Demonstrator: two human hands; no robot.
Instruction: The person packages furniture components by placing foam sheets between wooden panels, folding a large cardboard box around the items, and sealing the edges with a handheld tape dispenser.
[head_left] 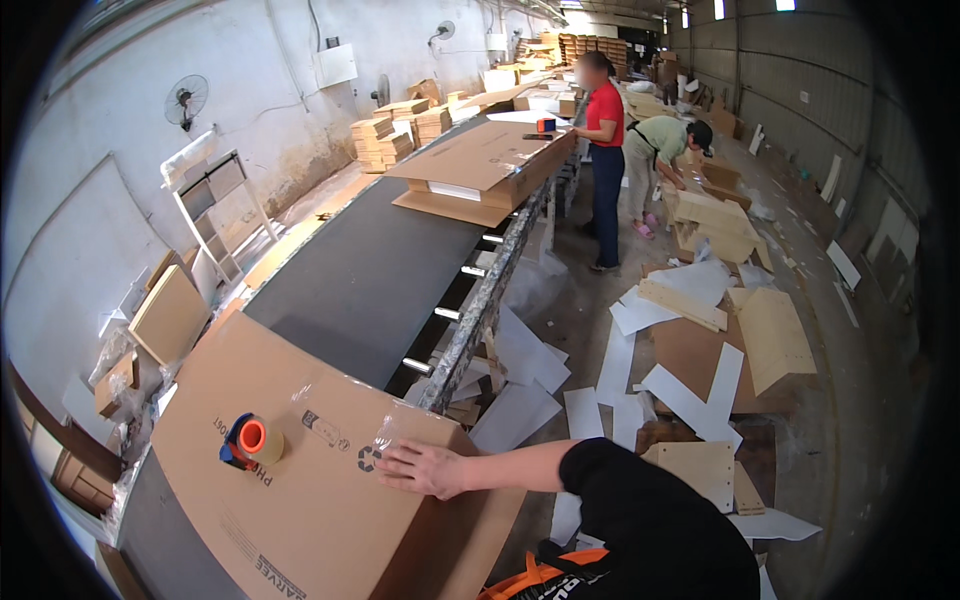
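Note:
My right hand [425,470] lies flat, fingers stretched out, on top of a large brown cardboard box [300,490] near its right edge. Just beyond the fingertips, a shiny strip of clear tape [392,430] runs over the box edge. On the same box, left of my hand, sits a tape dispenser [238,442] with a blue body and a roll on an orange core. My left hand is out of view.
The box rests on a dark conveyor belt [370,270] with metal rollers along its right side. Farther along lies another cardboard box [480,160], beside a person in red [605,130]. Another person [660,150] bends over boards. Offcuts [690,395] litter the floor at right.

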